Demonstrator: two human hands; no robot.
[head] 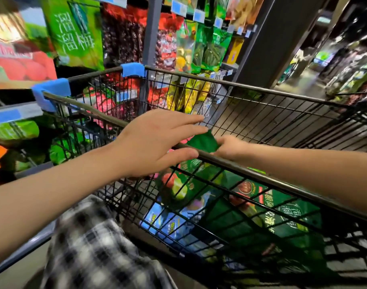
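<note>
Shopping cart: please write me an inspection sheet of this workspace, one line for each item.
surface: black wire shopping cart; both hands are over its near rim.
job's things: green packet, its top corner above the near rim, the rest hanging inside the cart.
clutter: more packets lie in the cart, a dark green packet and a blue packet.
hands: left hand has straight fingers reaching towards the green packet; right hand, blurred, pinches its corner.
cables: nothing seen.
surroundings: shelves of snack bags behind the cart; shop aisle to the right; checked garment below.
</note>
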